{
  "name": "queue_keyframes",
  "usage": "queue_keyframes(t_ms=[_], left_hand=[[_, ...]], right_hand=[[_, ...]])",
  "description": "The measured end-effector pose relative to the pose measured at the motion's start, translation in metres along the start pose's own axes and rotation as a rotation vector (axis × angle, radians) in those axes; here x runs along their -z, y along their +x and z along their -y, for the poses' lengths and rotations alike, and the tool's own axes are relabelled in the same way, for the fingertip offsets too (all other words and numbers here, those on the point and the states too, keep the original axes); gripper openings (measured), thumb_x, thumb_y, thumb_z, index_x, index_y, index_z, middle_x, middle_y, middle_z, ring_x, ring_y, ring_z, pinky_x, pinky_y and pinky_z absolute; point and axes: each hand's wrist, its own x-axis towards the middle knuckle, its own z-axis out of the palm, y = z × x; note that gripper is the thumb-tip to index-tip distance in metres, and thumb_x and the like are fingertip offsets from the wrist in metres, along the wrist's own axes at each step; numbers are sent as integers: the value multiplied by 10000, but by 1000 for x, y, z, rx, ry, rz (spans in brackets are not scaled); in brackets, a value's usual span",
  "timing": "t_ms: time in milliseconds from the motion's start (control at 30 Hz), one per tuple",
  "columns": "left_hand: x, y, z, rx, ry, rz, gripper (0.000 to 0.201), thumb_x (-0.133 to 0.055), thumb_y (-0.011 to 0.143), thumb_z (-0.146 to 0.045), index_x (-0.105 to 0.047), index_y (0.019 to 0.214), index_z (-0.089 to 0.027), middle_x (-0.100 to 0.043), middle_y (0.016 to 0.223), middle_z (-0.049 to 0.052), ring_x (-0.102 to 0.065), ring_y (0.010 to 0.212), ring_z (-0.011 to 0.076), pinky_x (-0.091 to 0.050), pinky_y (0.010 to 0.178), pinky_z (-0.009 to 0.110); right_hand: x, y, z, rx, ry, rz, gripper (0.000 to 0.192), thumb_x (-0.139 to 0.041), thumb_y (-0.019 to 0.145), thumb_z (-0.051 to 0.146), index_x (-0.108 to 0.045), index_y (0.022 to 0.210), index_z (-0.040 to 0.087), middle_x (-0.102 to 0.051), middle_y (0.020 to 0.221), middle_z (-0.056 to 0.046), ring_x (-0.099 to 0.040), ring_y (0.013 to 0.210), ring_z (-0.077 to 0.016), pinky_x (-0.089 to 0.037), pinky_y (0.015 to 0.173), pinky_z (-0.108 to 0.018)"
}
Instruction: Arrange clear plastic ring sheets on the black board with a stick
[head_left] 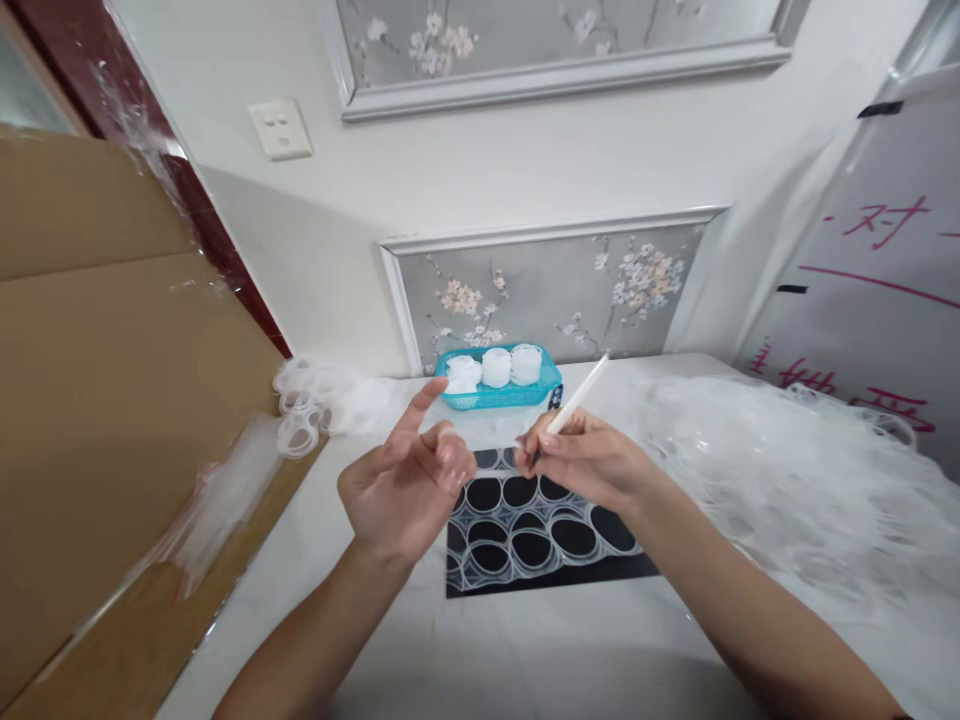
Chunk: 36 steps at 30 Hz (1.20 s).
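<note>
My right hand (585, 460) grips a thin white stick-like tool (579, 396) like a pen, its tip pointing down toward a black mat (555, 575) covered with several clear plastic rings (525, 545). My left hand (405, 485) hovers palm up just left of the mat, index finger raised, thumb and other fingers pinched together near the tool's tip. Whether something small and clear sits between those fingers I cannot tell.
A teal basket (499, 395) with white ring stacks stands at the back of the white table (525, 650). A big heap of clear rings (787, 480) fills the right side. More rings (307, 410) lie back left. Cardboard (112, 400) leans at left.
</note>
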Motion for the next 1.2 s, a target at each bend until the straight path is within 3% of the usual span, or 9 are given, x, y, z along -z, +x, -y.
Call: queue_keyframes(t_ms=[67, 133, 200, 300, 633, 767, 967, 1100, 1200], left_hand=[[-3, -3, 1, -97, 179, 1, 634, -464, 789, -408, -320, 1385, -245, -639, 1027, 77, -623, 938, 222, -490, 812, 370], [-6, -5, 1, -194, 378, 52, 782, -438, 785, -507, -86, 1456, -315, -518, 1306, 77, -460, 1242, 279, -415, 968, 465], [-8, -8, 1, -256, 513, 109, 882, -448, 770, -567, 72, 1450, -356, -426, 1404, 56, -327, 1338, 292, -343, 1036, 516], [-7, -11, 0, -296, 559, 154, 930, -490, 769, -557, 131, 1438, -376, -389, 1435, 42, -254, 1369, 292, -284, 1074, 538], [-2, -4, 3, -348, 572, 147, 797, -498, 793, -284, -20, 1424, -377, -447, 1395, 51, -286, 1355, 284, -307, 1058, 567], [8, -6, 23, -513, 786, 40, 516, -430, 898, -138, -215, 1293, -391, -536, 1319, 18, -403, 1297, 253, -364, 1029, 570], [33, 8, 55, -739, 906, 146, 358, -492, 878, -60, -409, 1109, -321, -380, 1446, 8, -423, 1279, 263, -532, 923, 416], [58, 56, 47, -608, 963, -48, 441, -636, 823, -196, -311, 1096, -314, -457, 1383, 68, -615, 1072, 230, -588, 714, 300], [90, 114, 39, -238, 1362, -178, 470, -530, 891, -310, -188, 1208, -261, -577, 1236, 118, -677, 904, 172, -548, 755, 292]], right_hand=[[-1, 6, -11, -136, 253, -53, 116, -701, 715, 251, -623, 691, 168, -642, 718, 9, -582, 639, -73, -512, 697, -243], [-2, 11, -21, -282, 474, -58, 79, -601, 794, 216, -595, 730, 171, -634, 724, 21, -557, 591, -49, -501, 710, -253], [-4, 14, -29, -363, 607, -36, 111, -527, 842, 211, -582, 752, 174, -629, 711, 26, -553, 579, -50, -489, 711, -268], [-8, 14, -34, -405, 678, -15, 149, -485, 869, 214, -575, 756, 175, -632, 698, 27, -567, 595, -64, -474, 731, -295], [-8, 13, -33, -427, 748, -30, 189, -459, 891, 210, -585, 757, 167, -640, 697, 22, -572, 588, -63, -467, 738, -309], [-10, 14, -38, -452, 712, -39, 171, -479, 888, 216, -581, 762, 160, -631, 648, 17, -563, 564, -62, -477, 729, -293], [-10, 20, -43, -430, 668, -144, 132, -488, 894, 226, -573, 829, 149, -659, 689, 1, -641, 660, -89, -505, 737, -262], [22, 15, -43, -441, 359, -309, 114, -607, 832, 250, -584, 859, 141, -684, 825, -30, -656, 726, -96, -515, 733, -241], [61, 0, -44, -504, -133, -320, 270, -738, 711, 323, -618, 821, 107, -658, 727, -37, -592, 572, -70, -499, 609, -211]])
